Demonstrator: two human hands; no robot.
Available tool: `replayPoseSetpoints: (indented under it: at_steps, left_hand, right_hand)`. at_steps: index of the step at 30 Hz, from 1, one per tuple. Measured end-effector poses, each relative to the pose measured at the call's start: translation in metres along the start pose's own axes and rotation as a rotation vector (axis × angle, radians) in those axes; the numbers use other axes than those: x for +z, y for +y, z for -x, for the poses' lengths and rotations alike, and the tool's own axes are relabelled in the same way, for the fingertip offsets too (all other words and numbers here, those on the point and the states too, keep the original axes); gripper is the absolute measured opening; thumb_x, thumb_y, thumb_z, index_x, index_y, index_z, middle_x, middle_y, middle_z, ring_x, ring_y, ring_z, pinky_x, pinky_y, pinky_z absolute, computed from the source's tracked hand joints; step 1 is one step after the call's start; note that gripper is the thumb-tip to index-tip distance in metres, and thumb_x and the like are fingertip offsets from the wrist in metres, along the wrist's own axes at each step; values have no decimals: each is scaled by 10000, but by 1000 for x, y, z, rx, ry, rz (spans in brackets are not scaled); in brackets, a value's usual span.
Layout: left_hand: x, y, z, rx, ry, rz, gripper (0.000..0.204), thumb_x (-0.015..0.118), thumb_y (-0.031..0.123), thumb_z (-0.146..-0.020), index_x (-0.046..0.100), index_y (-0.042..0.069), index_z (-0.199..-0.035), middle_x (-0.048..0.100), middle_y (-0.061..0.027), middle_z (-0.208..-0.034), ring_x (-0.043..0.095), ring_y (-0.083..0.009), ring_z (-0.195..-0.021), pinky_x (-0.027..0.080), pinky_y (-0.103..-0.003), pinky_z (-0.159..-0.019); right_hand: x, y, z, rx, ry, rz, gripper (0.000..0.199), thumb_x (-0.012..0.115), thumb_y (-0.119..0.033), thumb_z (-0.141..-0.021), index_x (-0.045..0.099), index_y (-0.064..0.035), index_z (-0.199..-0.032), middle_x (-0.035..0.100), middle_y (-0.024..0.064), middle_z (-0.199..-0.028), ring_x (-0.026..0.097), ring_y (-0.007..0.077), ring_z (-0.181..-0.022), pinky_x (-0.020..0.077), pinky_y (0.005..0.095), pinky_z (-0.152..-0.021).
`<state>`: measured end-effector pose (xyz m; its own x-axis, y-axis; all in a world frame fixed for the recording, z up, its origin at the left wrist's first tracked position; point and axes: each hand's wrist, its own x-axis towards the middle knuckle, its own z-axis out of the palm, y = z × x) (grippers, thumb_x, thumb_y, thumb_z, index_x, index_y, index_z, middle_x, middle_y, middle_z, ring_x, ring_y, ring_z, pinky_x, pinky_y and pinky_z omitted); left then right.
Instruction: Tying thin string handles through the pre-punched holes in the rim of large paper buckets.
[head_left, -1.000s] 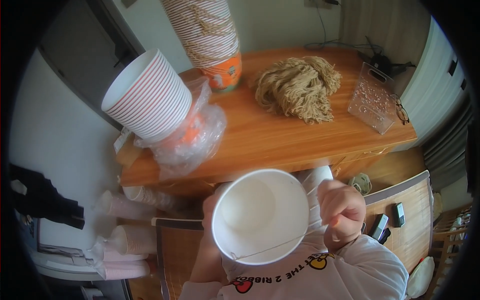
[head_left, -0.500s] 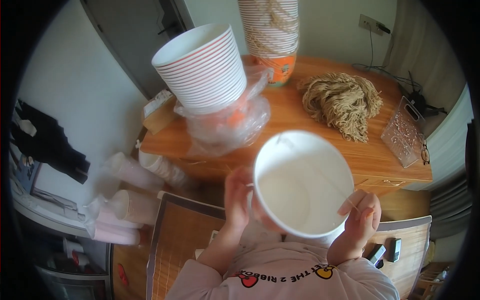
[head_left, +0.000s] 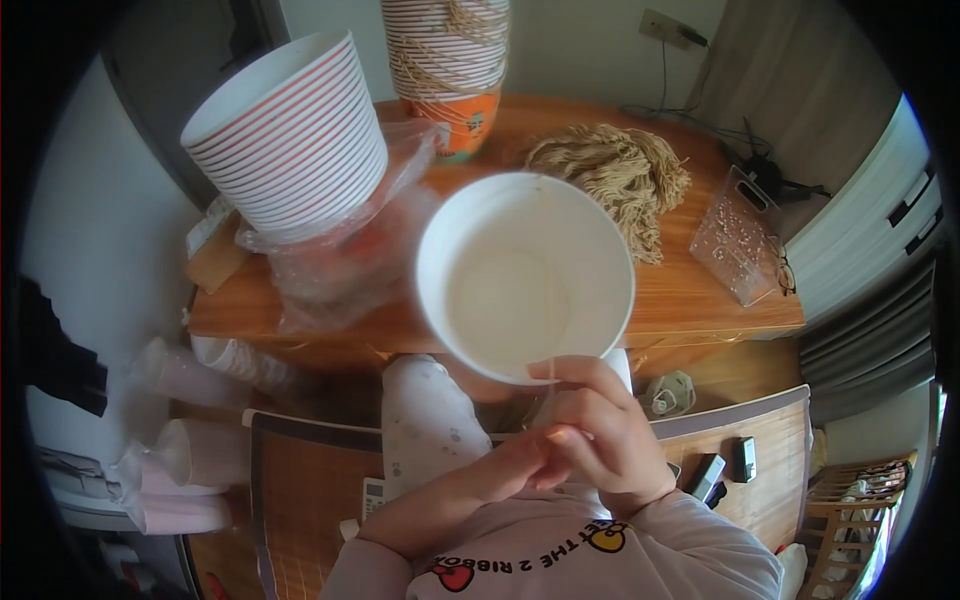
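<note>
White round paper bucket (head_left: 500, 300) near brown wooden counter (head_left: 690, 312); right hand (head_left: 605, 425) grasps near rim, fingertip against thin beige strand (head_left: 549, 310); left hand (head_left: 520, 465) beside, grip unclear. Best keep strand taut, rim uncrushed.

Below the frame's centre, the right hand (head_left: 608, 425) is curving its fingers leftward; the left hand (head_left: 520, 464) is meeting it.

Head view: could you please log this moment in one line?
right hand: at bucket rim; left hand: beside right hand; cord: across bucket
</note>
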<state>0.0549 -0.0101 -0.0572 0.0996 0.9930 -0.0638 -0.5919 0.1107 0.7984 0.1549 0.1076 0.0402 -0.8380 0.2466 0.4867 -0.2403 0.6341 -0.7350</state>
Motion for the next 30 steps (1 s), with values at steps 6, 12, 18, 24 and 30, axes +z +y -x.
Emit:
replayPoseSetpoints:
  at_steps: [6, 12, 18, 24, 30]
  left_hand:
    - [6, 20, -9, 27, 340, 615, 449, 338, 537, -1018, 532, 136, -966, 295, 86, -591, 301, -43, -538, 260, -220, -499]
    - [-42, 8, -3, 418, 132, 880, 316, 315, 359, -1064, 549, 171, -963, 282, 67, -580, 261, -72, -492, 255, -227, -483]
    - [-62, 24, 13, 602, 270, 418, 334, 350, 371, -1051, 463, 168, -812, 311, 68, -593, 262, -78, -510, 210, -248, -487]
    - [-42, 39, 14, 628, 482, -257, 493, 386, 374, -1027, 356, 88, -626, 313, 18, -567, 274, -104, -522, 188, -263, -500]
    - [-28, 47, 6, 720, 220, -490, 439, 424, 248, -1005, 395, 41, -619, 412, -30, -568, 359, -134, -490, 266, -291, -467]
  right_hand:
    - [-1, 1, 0, 50, 9, 34, 118, 658, -100, -868, 602, -27, -943, 557, 184, -1212, 612, 333, -996, 491, 413, -849]
    - [-4, 2, -9, 2, 19, 60, 99, 654, -91, -876, 596, -21, -913, 553, 168, -1205, 610, 322, -978, 486, 399, -843]
    - [-3, 8, -11, 2, 85, 10, 100, 654, -79, -886, 590, -3, -893, 537, 177, -1222, 613, 264, -958, 499, 356, -821]
    - [-2, 21, 2, -81, 471, 215, 101, 694, -94, -817, 640, -17, -855, 565, 193, -1171, 560, 195, -785, 472, 295, -691]
    - [0, 37, 21, -43, 755, 431, 230, 688, 14, -752, 568, -32, -942, 575, 174, -1069, 546, 260, -918, 437, 340, -785]
